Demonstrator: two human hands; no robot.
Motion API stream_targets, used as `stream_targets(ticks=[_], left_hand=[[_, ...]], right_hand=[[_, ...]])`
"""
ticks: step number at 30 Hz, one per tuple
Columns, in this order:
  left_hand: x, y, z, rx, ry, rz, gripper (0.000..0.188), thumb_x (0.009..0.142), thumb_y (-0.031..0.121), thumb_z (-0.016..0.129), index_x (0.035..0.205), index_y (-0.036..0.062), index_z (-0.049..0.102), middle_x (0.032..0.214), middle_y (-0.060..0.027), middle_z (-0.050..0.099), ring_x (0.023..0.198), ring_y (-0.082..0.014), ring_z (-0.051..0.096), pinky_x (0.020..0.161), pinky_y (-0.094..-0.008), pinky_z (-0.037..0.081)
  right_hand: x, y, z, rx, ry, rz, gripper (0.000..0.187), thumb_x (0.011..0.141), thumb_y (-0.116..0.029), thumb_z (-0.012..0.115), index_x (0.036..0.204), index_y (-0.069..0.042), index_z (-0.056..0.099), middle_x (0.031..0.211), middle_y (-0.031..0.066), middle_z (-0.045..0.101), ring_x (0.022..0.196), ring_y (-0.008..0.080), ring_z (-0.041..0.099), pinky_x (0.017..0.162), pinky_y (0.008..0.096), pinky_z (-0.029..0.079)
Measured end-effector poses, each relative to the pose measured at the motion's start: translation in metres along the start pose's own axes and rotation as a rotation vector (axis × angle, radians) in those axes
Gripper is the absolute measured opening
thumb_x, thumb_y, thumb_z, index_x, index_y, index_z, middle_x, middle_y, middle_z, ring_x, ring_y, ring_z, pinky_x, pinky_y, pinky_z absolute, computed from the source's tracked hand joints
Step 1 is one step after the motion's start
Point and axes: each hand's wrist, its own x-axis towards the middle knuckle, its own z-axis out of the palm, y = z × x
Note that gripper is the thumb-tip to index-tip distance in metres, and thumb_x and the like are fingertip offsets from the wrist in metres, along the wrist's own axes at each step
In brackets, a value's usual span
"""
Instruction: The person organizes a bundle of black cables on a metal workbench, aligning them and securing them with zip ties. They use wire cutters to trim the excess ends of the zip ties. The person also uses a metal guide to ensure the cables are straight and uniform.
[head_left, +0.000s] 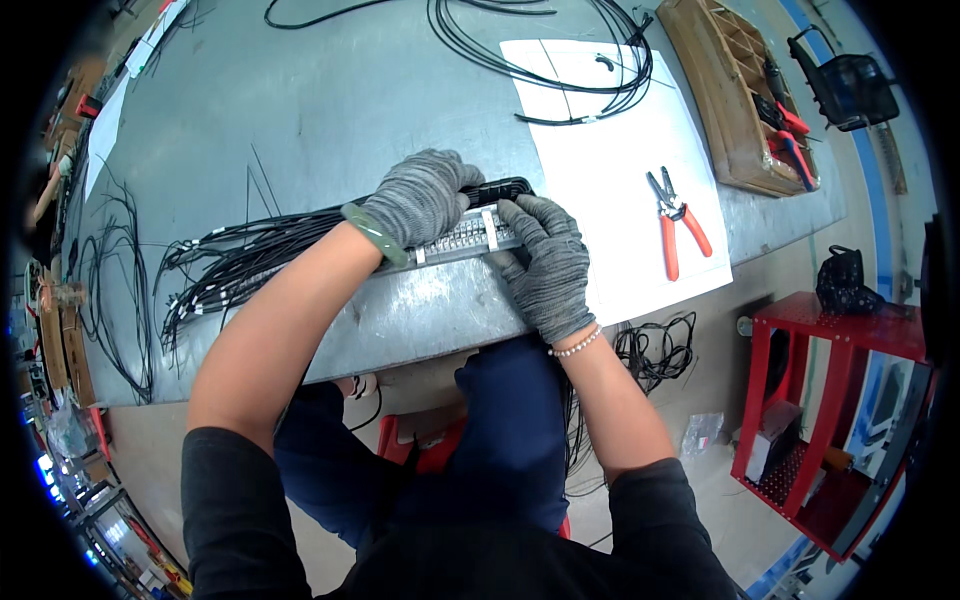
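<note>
Head view: left hand [428, 196] grips cables [262, 236], right hand [548, 262] a strip [452, 242], near the bench's [430, 312] front edge. Open surface stretches beyond.

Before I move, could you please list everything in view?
Table: one, grey, centre
Strip: one, silvery, table's near side
Cable bundle: one, black, from strip leftward
Cable coil: one, black, table's far edge
Sheet: one, white, table's right
Pliers: one, red-handled, on sheet
Box: one, brown, table's far right
Shelf: one, red, picture's right
Bag: one, black, on shelf
Wire tangle: one, black, below table
Clutter: uncounted, mixed, left edge
Left hand: one, grey-gloved, over cable bundle
Right hand: one, grey-gloved, on strip's end
</note>
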Motion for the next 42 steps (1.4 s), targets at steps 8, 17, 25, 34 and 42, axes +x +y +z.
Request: stream_targets(ticks=[8, 17, 25, 34, 42], left_hand=[[-0.041, 0.009, 0.017, 0.073, 0.235, 0.17, 0.082, 0.074, 0.052, 0.074, 0.133, 0.001, 0.048, 0.127, -0.0201, 0.053, 0.119, -0.0341, 0.05, 0.106, -0.0416, 0.04], [-0.031, 0.012, 0.023, 0.023, 0.257, 0.13, 0.077, 0.065, 0.045, 0.081, 0.123, 0.0021, 0.054, 0.122, -0.0175, 0.056, 0.117, -0.0338, 0.05, 0.104, -0.0412, 0.041], [-0.039, 0.007, 0.017, -0.013, 0.202, 0.181, 0.077, 0.068, 0.051, 0.074, 0.125, 0.0041, 0.053, 0.125, -0.0175, 0.054, 0.118, -0.034, 0.049, 0.102, -0.0429, 0.041], [-0.058, 0.004, 0.016, 0.039, 0.189, 0.077, 0.079, 0.067, 0.05, 0.075, 0.128, 0.0056, 0.053, 0.125, -0.0167, 0.055, 0.117, -0.0344, 0.05, 0.103, -0.0416, 0.041], [-0.05, 0.011, 0.02, 0.037, 0.214, 0.083, 0.076, 0.065, 0.049, 0.075, 0.124, 0.0047, 0.054, 0.122, -0.0167, 0.056, 0.115, -0.0335, 0.052, 0.1, -0.0419, 0.043]], right_hand=[[-0.002, 0.011, 0.001, 0.092, 0.02, -0.001, 0.067, 0.069, -0.025, 0.08, 0.129, -0.009, 0.055, 0.126, 0.0154, 0.054, 0.114, 0.0328, 0.053, 0.1, 0.0408, 0.044], [-0.007, 0.014, 0.001, 0.127, -0.054, 0.255, 0.074, 0.068, -0.027, 0.079, 0.132, -0.004, 0.048, 0.124, 0.0195, 0.051, 0.117, 0.0352, 0.051, 0.1, 0.0427, 0.043], [-0.001, -0.012, -0.005, -0.133, -0.029, -0.14, 0.073, 0.071, -0.024, 0.072, 0.137, -0.011, 0.044, 0.14, 0.017, 0.041, 0.127, 0.0371, 0.041, 0.104, 0.0482, 0.034], [0.004, -0.015, 0.018, -0.295, -0.229, -0.115, 0.077, 0.071, -0.042, 0.073, 0.133, -0.006, 0.046, 0.142, 0.0171, 0.043, 0.133, 0.035, 0.037, 0.109, 0.0463, 0.031], [0.021, -0.032, 0.001, -0.404, -0.34, -0.064, 0.086, 0.063, -0.046, 0.078, 0.134, -0.008, 0.047, 0.139, 0.0151, 0.046, 0.133, 0.032, 0.039, 0.11, 0.0463, 0.029]])
